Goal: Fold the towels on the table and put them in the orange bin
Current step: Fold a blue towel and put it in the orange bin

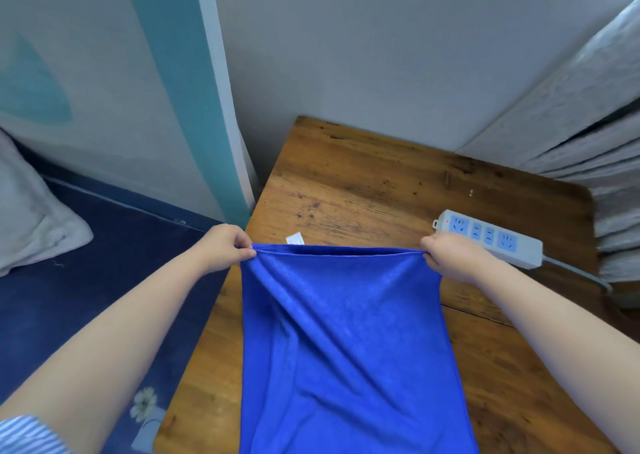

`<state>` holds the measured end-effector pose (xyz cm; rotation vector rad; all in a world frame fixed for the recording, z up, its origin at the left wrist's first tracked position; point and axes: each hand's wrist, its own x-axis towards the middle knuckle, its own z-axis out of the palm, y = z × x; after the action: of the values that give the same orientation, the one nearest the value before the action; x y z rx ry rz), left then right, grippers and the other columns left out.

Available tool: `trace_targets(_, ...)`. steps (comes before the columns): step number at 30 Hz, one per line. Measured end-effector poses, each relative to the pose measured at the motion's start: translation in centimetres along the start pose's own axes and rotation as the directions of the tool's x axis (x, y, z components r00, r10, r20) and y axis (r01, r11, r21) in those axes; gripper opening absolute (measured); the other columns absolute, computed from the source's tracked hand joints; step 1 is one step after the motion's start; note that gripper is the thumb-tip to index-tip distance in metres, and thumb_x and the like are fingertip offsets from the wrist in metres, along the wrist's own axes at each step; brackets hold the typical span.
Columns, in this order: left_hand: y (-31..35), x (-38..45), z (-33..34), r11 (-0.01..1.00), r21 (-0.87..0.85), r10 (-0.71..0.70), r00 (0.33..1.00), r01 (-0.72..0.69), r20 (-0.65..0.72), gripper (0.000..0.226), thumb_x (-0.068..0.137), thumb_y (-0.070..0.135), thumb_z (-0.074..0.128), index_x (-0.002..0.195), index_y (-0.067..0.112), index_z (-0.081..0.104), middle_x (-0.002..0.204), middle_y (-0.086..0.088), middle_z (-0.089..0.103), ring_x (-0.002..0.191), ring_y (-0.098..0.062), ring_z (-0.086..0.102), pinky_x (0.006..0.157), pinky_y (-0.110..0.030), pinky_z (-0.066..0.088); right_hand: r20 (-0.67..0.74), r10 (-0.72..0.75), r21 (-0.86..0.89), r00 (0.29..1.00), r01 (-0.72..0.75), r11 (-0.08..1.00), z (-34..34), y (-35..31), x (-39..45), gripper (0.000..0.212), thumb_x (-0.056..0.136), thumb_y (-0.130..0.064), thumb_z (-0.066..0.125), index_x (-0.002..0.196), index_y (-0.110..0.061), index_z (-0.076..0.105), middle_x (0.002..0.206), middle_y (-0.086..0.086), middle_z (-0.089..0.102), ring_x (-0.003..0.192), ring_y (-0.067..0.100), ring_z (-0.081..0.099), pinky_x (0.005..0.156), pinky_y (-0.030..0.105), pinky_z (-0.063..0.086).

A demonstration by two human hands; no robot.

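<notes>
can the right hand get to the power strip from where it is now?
Probably yes. The right hand sits right beside the power strip on the table, nothing between them. But its fingers pinch the blue towel corner, so it would have to let go first.

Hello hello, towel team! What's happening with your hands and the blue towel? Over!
Left hand and right hand each pinch a top corner of the blue towel. Doubled over, held up. Power strip beside right hand. Orange bin unseen.

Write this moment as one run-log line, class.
left hand: pinches towel corner | right hand: pinches other corner | blue towel: doubled, held up over table | orange bin: not in view
</notes>
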<state>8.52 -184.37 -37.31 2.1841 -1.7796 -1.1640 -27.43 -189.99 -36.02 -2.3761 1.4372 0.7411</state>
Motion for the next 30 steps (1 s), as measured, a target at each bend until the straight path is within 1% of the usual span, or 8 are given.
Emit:
trace_targets(3,0.6,-1.0,-0.2,0.999,-0.013,0.036,0.999,-0.036,-0.038,0.008,0.081,0.009,0.065,0.075,0.007,0.070,0.070,0.005,0.058,0.069,-0.007,0.052,0.058,-0.016,0.037,0.011,0.027,0.011,1.000,-0.028,1.000,0.5,-0.2,-1.3,0.011,0.093,-0.018,0.042,0.082,-0.018,0.045,0.077,-0.003,0.053,0.074,0.013,0.046,0.056,0.019,0.034)
trace_targets(7,1.2,-2.6,-0.6,0.998,0.018,0.067,0.996,-0.066,-0.060,0.009,0.080,0.006,0.065,0.073,0.008,0.070,0.068,0.008,0.058,0.064,0.001,0.052,0.055,-0.009,0.037,0.055,0.053,0.035,0.997,-0.055,0.998,0.6,-0.6,-3.5,0.010,0.092,-0.019,0.048,0.090,-0.014,0.056,0.082,-0.002,0.052,0.077,0.013,0.051,0.064,0.022,0.041)
trace_targets(13,3.9,-5.0,-1.2,0.985,0.132,0.120,0.990,-0.110,-0.071,0.018,0.077,0.000,0.059,0.066,0.013,0.053,0.074,-0.001,0.059,0.073,-0.017,0.054,0.058,-0.017,0.043,-0.052,0.154,0.036,0.987,-0.153,0.988,-1.9,-0.4,-7.7,0.032,0.091,-0.015,0.045,0.062,-0.021,0.035,0.089,0.004,0.057,0.078,0.018,0.051,0.065,0.024,0.039)
trace_targets(17,7.5,-6.4,-2.1,0.914,0.365,0.220,0.973,-0.178,-0.076,0.028,0.087,0.000,0.047,0.109,0.008,0.060,0.109,-0.010,0.059,0.101,-0.028,0.056,0.083,-0.033,0.047,-0.248,0.267,0.118,0.931,-0.245,0.962,-3.6,-0.3,-11.6,0.007,0.090,-0.012,0.044,0.094,-0.013,0.050,0.110,0.012,0.059,0.101,0.027,0.056,0.077,0.032,0.046)
trace_targets(20,10.9,-7.5,-3.1,0.841,0.504,0.320,0.932,-0.196,-0.172,0.031,0.086,0.000,0.043,0.107,0.008,0.064,0.107,-0.013,0.057,0.101,-0.032,0.055,0.083,-0.035,0.046,-0.305,0.362,0.121,0.881,-0.341,0.932,-4.6,0.5,-14.1,0.022,0.090,-0.009,0.041,0.107,-0.006,0.055,0.113,0.013,0.056,0.109,0.028,0.051,0.088,0.033,0.044)
trace_targets(26,18.1,-10.8,-7.7,0.834,0.453,0.513,0.743,-0.314,-0.430,0.026,0.083,-0.002,0.044,0.102,-0.001,0.062,0.104,-0.020,0.064,0.095,-0.038,0.058,0.079,-0.038,0.044,-0.518,0.531,0.408,0.671,-0.352,0.842,-8.9,2.2,-20.6,0.027,0.096,-0.012,0.037,0.099,0.006,0.056,0.107,0.025,0.054,0.105,0.036,0.053,0.085,0.040,0.042)
trace_targets(28,19.8,-12.2,-9.4,0.799,0.408,0.601,0.589,-0.441,-0.540,0.025,0.084,-0.001,0.044,0.099,-0.006,0.063,0.100,-0.024,0.065,0.092,-0.038,0.059,0.078,-0.039,0.043,-0.643,0.543,0.458,0.540,-0.297,0.838,-10.7,2.6,-22.7,0.027,0.094,-0.010,0.041,0.094,0.011,0.057,0.102,0.030,0.054,0.100,0.040,0.054,0.082,0.044,0.042)
trace_targets(30,20.8,-13.5,-10.9,0.726,0.365,0.641,0.382,-0.582,-0.666,0.030,0.083,0.005,0.041,0.095,-0.008,0.066,0.095,-0.028,0.066,0.089,-0.041,0.062,0.078,-0.043,0.046,-0.787,0.537,0.481,0.303,-0.243,0.842,-11.9,2.9,-24.9,0.025,0.091,-0.006,0.046,0.087,0.014,0.059,0.093,0.035,0.055,0.092,0.045,0.055,0.076,0.047,0.043)
